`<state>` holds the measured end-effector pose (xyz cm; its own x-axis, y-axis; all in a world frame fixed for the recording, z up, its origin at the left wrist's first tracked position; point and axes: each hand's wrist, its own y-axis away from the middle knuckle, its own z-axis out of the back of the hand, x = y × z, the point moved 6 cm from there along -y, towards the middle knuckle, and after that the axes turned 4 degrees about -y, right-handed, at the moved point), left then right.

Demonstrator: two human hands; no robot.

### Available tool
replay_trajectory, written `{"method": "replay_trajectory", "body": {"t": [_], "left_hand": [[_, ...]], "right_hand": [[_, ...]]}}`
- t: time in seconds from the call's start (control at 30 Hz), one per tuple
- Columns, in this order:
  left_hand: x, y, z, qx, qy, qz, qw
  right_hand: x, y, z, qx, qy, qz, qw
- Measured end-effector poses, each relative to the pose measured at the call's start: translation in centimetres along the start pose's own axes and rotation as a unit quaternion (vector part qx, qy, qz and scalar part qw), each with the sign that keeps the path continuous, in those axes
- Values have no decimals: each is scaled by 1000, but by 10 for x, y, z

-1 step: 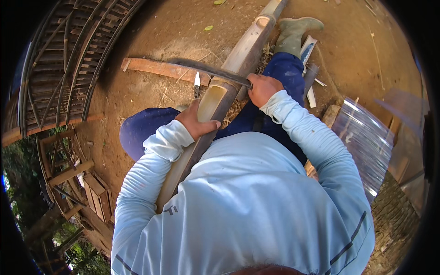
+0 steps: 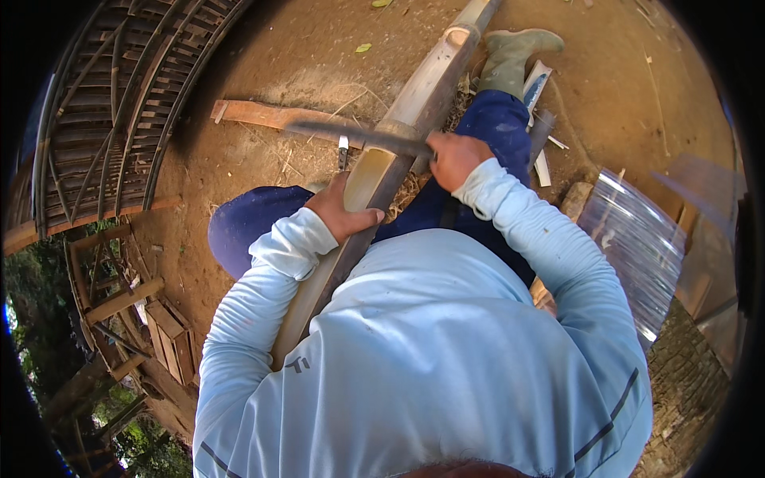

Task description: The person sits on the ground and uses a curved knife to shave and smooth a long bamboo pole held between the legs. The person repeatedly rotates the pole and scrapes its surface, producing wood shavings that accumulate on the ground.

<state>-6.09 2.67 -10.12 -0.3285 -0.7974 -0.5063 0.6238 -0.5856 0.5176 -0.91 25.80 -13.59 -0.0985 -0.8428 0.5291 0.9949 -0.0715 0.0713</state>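
A long split bamboo pole (image 2: 370, 177) runs slantwise from beside my body to the far right, its pale hollow side facing up. My left hand (image 2: 344, 213) is closed over its near part, thumb across the top. Just beyond those fingers is a slim thing with a white upper part and a dark lower part (image 2: 343, 151); whether I hold it I cannot tell. My right hand (image 2: 458, 159) grips the handle of a machete (image 2: 343, 133). The dark, slightly blurred blade lies across the bamboo near a node, pointing left.
A reddish-brown wooden strip (image 2: 271, 116) lies on the dirt behind the blade. My booted leg (image 2: 504, 119) stretches along the bamboo's right side. Clear plastic sheeting (image 2: 629, 247) is at right; a slatted bamboo structure (image 2: 127, 103) stands at far left.
The machete has swung, its tip coming nearer to me, and it now covers the upper end of the slim white thing. My left hand and the bamboo have stayed put.
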Motion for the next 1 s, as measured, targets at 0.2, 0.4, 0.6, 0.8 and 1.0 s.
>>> {"method": "replay_trajectory", "body": {"t": [0.2,0.4,0.6,0.8,1.0], "left_hand": [[-8,-1,1,5,8,-23,1000],[-1,-3,-3,-8,-28,-19,999],[-16,3,2,4,-4,-18,1000],[-8,2,0,-22,-14,-14,1000],[-20,7,6,3,-34,25,999]], "right_hand": [[8,8,-5,2,-16,9,1000],[12,14,-7,-8,-15,41,999],[15,25,-6,-27,-34,49,998],[9,19,-5,-38,-5,40,998],[-6,6,-7,-33,-4,26,999]]}}
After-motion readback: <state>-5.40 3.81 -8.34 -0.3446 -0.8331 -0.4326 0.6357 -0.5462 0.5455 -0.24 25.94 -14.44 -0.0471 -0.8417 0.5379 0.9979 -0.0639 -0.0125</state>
